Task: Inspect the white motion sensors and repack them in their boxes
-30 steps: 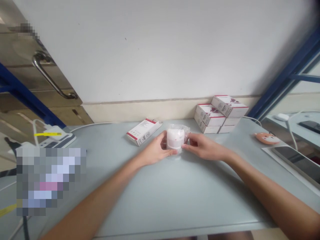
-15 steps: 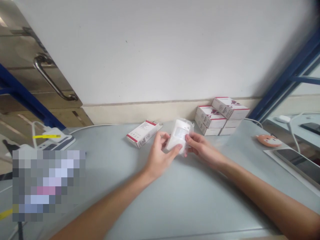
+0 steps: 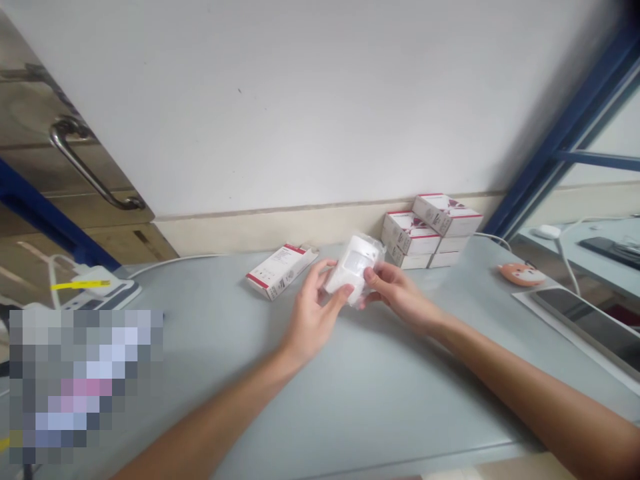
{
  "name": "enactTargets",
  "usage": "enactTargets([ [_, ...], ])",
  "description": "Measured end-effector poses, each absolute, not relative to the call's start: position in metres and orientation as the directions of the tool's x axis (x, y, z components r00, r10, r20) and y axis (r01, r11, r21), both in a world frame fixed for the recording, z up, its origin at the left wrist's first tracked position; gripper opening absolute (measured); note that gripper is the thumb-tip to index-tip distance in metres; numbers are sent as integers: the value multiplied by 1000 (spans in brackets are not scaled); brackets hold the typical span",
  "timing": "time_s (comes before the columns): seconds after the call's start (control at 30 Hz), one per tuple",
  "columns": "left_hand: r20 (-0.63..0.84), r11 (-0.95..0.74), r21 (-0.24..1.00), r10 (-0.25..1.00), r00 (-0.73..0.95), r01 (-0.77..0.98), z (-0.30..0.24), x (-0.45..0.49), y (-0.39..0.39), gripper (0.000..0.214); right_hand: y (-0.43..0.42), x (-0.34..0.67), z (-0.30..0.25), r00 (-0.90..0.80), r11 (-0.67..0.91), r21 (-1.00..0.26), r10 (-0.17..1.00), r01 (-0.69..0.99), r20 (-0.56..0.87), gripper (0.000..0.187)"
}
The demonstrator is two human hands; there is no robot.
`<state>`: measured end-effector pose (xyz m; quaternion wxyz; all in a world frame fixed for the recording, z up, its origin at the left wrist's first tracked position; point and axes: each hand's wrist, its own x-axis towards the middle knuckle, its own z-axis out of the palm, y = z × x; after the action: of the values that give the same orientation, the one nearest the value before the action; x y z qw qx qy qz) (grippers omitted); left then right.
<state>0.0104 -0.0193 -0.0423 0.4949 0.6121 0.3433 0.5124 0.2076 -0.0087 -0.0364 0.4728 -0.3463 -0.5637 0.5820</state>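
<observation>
A small white device in a clear plastic bag [image 3: 353,266] is held above the grey table [image 3: 350,393], tilted with its top leaning to the right. My left hand [image 3: 311,313] grips its lower left side with thumb and fingers. My right hand [image 3: 395,293] pinches its right side. To the left of the hands, an open white and red box [image 3: 278,269] lies flat on the table.
A stack of white and red boxes [image 3: 431,230] stands by the wall at the back right. An orange round object [image 3: 522,274] and a dark tablet [image 3: 585,320] lie at the right. A white device with cables [image 3: 95,287] sits at the left.
Both hands lifted the bagged device off the table and tipped it from upright to slanted, its front face now showing. The view shifted slightly to the right.
</observation>
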Motion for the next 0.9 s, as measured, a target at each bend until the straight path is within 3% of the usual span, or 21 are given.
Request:
enactTargets([
  [0.2,268,-249,963,931,246,-107,-38,6,-13,55,-6,212,-34,-288,125,-992,949,-34,130,49],
  [0.33,99,-24,978,927,363,-207,-37,3,-7,82,-8,210,-27,-272,229,-958,946,173,177,54],
  [0.47,-44,174,942,912,407,-287,-35,2,-1,54,-13,203,-32,-291,249,-947,939,201,185,59],
  [0.63,-133,256,842,952,277,-476,-35,-1,7,36,-15,194,-46,-344,214,-968,925,129,158,67],
  [0.77,-206,313,792,945,253,-524,-36,-4,11,28,-14,192,-42,-300,230,-964,936,133,182,44],
  [0.9,-270,362,719,932,242,-594,-34,-2,8,23,-12,194,-35,-221,212,-965,959,157,175,41],
])
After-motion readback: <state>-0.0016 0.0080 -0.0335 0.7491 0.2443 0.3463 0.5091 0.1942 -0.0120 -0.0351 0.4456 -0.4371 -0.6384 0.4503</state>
